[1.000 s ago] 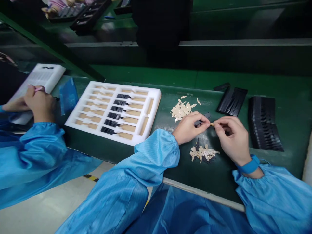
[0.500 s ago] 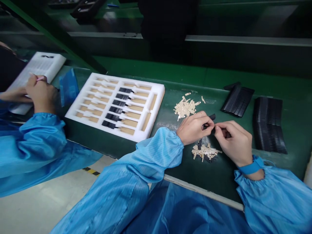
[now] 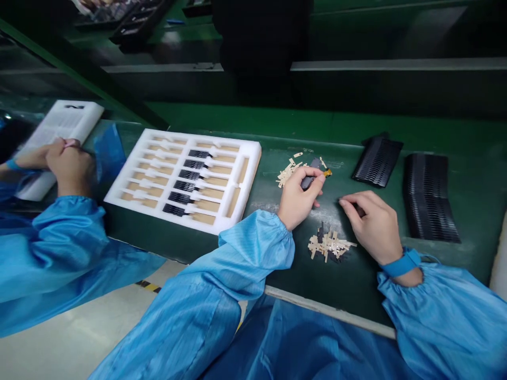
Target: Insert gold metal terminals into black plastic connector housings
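Observation:
My left hand (image 3: 298,199) is closed around a small dark grey part (image 3: 308,182) with an orange-gold tip that sticks out past the fingertips. It hovers over the near side of a pile of small cream-coloured flat pieces (image 3: 285,174). To its right, my right hand (image 3: 370,221) has thumb and forefinger pinched together. A dark speck shows at those fingertips, too small to name. Below and between both hands lies a second pile (image 3: 328,247), where cream pieces mix with black bits.
Left of the piles stands a white foam tray (image 3: 182,177) with black comb-like parts in its middle slots. Black slotted strips (image 3: 378,161) and a larger stack (image 3: 430,198) lie at the right. A co-worker's hands (image 3: 71,163) are beside another white foam block (image 3: 65,119) at far left.
My hands have moved apart. The left hand turned and rose slightly, showing the grey part with its orange-gold tip; the right hand stayed pinched. The whole view shifted slightly.

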Demonstrator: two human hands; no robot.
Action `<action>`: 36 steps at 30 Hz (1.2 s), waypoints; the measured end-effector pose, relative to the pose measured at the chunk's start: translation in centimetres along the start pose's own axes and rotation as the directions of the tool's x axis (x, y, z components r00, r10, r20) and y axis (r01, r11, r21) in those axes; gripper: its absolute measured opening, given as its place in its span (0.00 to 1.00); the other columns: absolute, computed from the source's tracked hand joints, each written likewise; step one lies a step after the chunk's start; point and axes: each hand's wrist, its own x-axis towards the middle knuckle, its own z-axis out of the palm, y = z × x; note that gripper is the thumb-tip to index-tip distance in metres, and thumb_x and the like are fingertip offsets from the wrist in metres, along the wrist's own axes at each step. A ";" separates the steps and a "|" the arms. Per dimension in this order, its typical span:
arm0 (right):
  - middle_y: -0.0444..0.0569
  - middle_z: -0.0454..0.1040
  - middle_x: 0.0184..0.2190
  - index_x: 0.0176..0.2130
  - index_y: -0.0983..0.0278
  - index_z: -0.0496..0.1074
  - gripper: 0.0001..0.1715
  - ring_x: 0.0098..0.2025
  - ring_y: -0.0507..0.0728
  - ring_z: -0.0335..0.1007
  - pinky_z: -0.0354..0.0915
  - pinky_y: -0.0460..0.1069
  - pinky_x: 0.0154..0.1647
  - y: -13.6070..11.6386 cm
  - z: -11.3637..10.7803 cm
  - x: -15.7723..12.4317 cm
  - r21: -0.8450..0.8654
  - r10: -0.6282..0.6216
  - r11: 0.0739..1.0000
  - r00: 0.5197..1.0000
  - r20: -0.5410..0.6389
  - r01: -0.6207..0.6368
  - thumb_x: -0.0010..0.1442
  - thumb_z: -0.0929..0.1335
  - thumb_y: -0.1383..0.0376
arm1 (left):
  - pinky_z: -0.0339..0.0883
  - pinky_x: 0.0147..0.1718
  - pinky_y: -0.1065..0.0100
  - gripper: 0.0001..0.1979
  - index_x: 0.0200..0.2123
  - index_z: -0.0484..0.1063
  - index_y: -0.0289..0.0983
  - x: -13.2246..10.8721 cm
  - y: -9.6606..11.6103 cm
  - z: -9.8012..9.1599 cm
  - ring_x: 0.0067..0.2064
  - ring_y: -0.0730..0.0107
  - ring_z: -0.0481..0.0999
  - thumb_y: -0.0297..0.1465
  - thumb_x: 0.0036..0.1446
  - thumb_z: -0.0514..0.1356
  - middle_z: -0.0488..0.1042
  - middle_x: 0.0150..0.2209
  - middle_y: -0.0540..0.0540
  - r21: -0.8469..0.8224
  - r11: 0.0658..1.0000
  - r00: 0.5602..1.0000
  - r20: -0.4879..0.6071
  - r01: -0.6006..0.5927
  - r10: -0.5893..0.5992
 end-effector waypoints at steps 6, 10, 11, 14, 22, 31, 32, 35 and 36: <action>0.49 0.82 0.35 0.40 0.61 0.80 0.12 0.31 0.56 0.73 0.68 0.52 0.35 0.4 -0.3 0.3 0.224 0.273 0.946 0.950 -0.155 -0.235 0.69 0.68 0.58 | 0.83 0.39 0.65 0.16 0.39 0.70 0.35 -1.1 0.2 -0.1 0.39 0.72 0.79 0.41 0.59 0.69 0.73 0.37 0.47 -0.041 0.959 0.834 0.506 0.280 -0.221; 0.48 0.80 0.31 0.40 0.61 0.79 0.16 0.26 0.54 0.70 0.65 0.50 0.28 0.5 -0.5 0.4 0.362 0.389 0.876 0.911 -0.141 -0.318 0.69 0.68 0.53 | 0.80 0.42 0.66 0.13 0.40 0.72 0.35 -0.9 -0.6 -0.4 0.38 0.73 0.78 0.40 0.64 0.66 0.74 0.37 0.46 0.106 0.994 0.870 0.488 0.025 -0.073; 0.48 0.79 0.28 0.38 0.61 0.79 0.18 0.24 0.53 0.68 0.63 0.50 0.26 0.5 -0.6 0.4 0.379 0.405 0.862 0.907 -0.116 -0.337 0.70 0.68 0.51 | 0.79 0.41 0.67 0.12 0.41 0.73 0.35 -0.8 -0.7 -0.5 0.38 0.73 0.78 0.39 0.65 0.65 0.74 0.39 0.46 0.186 0.974 0.888 0.459 -0.128 0.029; 0.46 0.73 0.20 0.28 0.61 0.77 0.28 0.20 0.52 0.63 0.59 0.49 0.22 0.2 -1.1 0.6 0.411 0.432 0.820 0.902 0.010 -0.397 0.68 0.68 0.45 | 0.75 0.41 0.68 0.11 0.44 0.77 0.38 -0.6 -1.1 -1.2 0.44 0.68 0.77 0.39 0.68 0.62 0.75 0.43 0.42 0.485 0.696 0.839 0.420 -0.530 0.346; 0.42 0.67 0.18 0.27 0.64 0.75 0.29 0.16 0.46 0.53 0.46 0.45 0.15 -0.7 -2.0 1.1 0.570 0.407 0.562 0.800 0.440 -0.599 0.57 0.75 0.42 | 0.70 0.41 0.70 0.11 0.47 0.79 0.43 -0.9 -1.1 -1.8 0.45 0.68 0.79 0.39 0.71 0.59 0.78 0.43 0.44 0.657 0.120 0.577 0.542 -0.745 0.612; 0.40 0.67 0.18 0.34 0.63 0.76 0.20 0.17 0.47 0.56 0.51 0.44 0.16 -0.5 -1.5 1.0 0.651 0.479 0.562 0.842 0.247 -0.510 0.54 0.79 0.52 | 0.77 0.39 0.68 0.19 0.52 0.76 0.38 -0.3 -1.5 -1.4 0.48 0.64 0.79 0.45 0.68 0.61 0.74 0.50 0.39 0.504 0.650 0.807 0.493 -0.569 0.325; 0.40 0.67 0.18 0.34 0.63 0.76 0.19 0.18 0.48 0.58 0.53 0.44 0.16 -0.4 -1.5 1.0 0.638 0.484 0.598 0.853 0.196 -0.486 0.54 0.79 0.53 | 0.77 0.37 0.68 0.17 0.53 0.75 0.37 -0.2 -1.6 -1.3 0.44 0.67 0.80 0.42 0.70 0.59 0.73 0.51 0.39 0.433 0.757 0.831 0.494 -0.489 0.255; 0.40 0.69 0.18 0.34 0.62 0.77 0.15 0.19 0.50 0.62 0.57 0.45 0.18 -0.2 -1.3 0.9 0.585 0.451 0.695 0.887 0.098 -0.418 0.54 0.79 0.55 | 0.77 0.32 0.69 0.15 0.55 0.73 0.37 0.1 -2.0 -0.8 0.36 0.73 0.80 0.32 0.71 0.53 0.75 0.49 0.40 0.225 0.961 0.844 0.537 -0.161 0.015; 0.41 0.70 0.19 0.34 0.62 0.77 0.14 0.20 0.50 0.64 0.59 0.45 0.19 -0.1 -1.2 0.9 0.571 0.434 0.719 0.897 0.077 -0.397 0.55 0.78 0.55 | 0.77 0.31 0.70 0.15 0.56 0.71 0.37 0.1 -2.1 -0.6 0.35 0.73 0.80 0.29 0.70 0.54 0.76 0.49 0.40 0.165 0.985 0.837 0.545 -0.053 -0.046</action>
